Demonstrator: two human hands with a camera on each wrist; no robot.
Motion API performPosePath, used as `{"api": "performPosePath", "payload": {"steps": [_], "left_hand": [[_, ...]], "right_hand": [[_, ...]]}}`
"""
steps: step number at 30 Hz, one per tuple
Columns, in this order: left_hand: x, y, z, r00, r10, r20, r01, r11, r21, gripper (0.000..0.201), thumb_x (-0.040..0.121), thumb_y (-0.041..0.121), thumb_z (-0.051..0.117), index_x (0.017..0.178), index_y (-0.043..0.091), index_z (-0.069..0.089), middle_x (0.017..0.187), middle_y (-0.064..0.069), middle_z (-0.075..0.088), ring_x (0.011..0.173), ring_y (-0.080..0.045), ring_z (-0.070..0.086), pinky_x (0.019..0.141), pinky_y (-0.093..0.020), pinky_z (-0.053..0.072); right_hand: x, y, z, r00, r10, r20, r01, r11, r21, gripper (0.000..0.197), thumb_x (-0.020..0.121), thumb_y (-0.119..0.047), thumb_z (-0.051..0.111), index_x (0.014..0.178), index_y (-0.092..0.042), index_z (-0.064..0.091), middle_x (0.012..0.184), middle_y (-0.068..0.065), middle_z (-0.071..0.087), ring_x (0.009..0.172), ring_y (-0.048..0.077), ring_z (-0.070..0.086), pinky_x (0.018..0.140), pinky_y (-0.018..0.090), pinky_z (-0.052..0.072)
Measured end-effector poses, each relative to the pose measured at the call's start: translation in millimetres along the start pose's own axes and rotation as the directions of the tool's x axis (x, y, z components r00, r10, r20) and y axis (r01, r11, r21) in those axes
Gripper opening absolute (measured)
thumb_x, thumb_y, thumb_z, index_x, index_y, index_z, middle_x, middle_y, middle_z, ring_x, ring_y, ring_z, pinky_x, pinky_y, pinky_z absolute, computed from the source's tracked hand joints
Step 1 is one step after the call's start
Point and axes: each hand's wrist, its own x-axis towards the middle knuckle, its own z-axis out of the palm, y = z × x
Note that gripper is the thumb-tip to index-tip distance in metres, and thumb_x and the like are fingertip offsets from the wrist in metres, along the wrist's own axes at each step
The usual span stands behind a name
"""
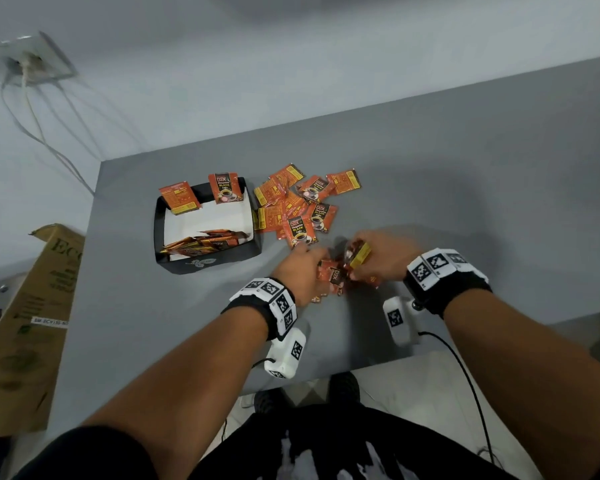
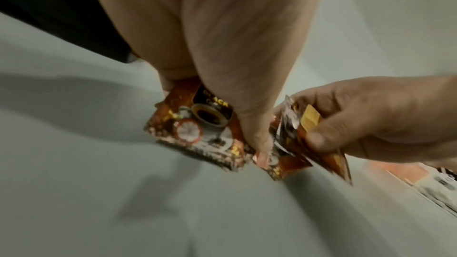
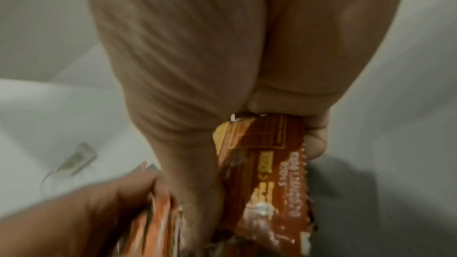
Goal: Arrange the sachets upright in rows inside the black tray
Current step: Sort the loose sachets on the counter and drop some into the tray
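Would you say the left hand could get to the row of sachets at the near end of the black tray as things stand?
Probably yes, once freed: the left hand grips sachets now. The black tray sits just to its left, open-topped, with bare table between, and the near row stands uncovered.

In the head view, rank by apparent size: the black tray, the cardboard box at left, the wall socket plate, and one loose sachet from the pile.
Largest to smallest as they look:
1. cardboard box, though it is nearer the camera
2. black tray
3. wall socket plate
4. loose sachet
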Motion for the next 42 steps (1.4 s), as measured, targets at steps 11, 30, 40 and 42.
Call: {"api": "performPosePath", "payload": {"steps": [11, 30, 40, 42], "left_hand": [[-8, -22, -5, 0.979, -0.026, -0.201, 0.017, 0.999, -0.046, 0.037, 0.099, 0.027, 0.058, 0.131, 0.010, 0.050, 0.123, -0.013, 0.056, 0.114, -0.031, 0.053, 0.100, -0.044, 0.045], [-15, -15, -12, 0.991, -0.132, -0.021, 0.122, 0.954, -0.273, 0.048, 0.077, 0.008, 0.075, 0.119, 0.018, 0.053, 0.100, 0.001, 0.064, 0.089, -0.015, 0.065, 0.073, -0.022, 0.052], [-12, -4, -18, 0.981, -0.156, -0.115, 0.095, 0.905, -0.415, 0.035, 0.076, 0.005, 0.070, 0.108, 0.017, 0.060, 0.090, -0.001, 0.070, 0.077, -0.017, 0.067, 0.068, -0.031, 0.055], [-10, -3, -22, 0.965, -0.221, -0.138, 0.130, 0.868, -0.479, 0.036, 0.077, 0.004, 0.069, 0.109, 0.018, 0.058, 0.088, 0.001, 0.068, 0.075, -0.016, 0.066, 0.063, -0.028, 0.052]], "right_hand": [[16, -13, 33, 0.995, -0.096, 0.041, 0.103, 0.965, -0.240, 0.066, 0.076, -0.030, 0.082, 0.134, -0.031, 0.050, 0.130, 0.005, 0.042, 0.114, 0.026, 0.052, 0.102, 0.040, 0.047], [16, -14, 42, 0.987, -0.151, -0.060, 0.131, 0.958, -0.254, 0.065, 0.076, -0.038, 0.077, 0.131, -0.019, 0.048, 0.128, 0.003, 0.045, 0.123, 0.025, 0.044, 0.106, 0.043, 0.042], [21, -16, 50, 0.989, -0.121, -0.087, 0.089, 0.948, -0.306, 0.059, 0.074, -0.057, 0.066, 0.121, -0.024, 0.053, 0.118, -0.001, 0.059, 0.115, 0.024, 0.047, 0.103, 0.042, 0.041], [19, -16, 46, 0.988, -0.109, -0.105, 0.076, 0.957, -0.278, 0.048, 0.079, -0.051, 0.068, 0.116, -0.024, 0.054, 0.115, -0.001, 0.061, 0.113, 0.023, 0.048, 0.100, 0.040, 0.041]]}}
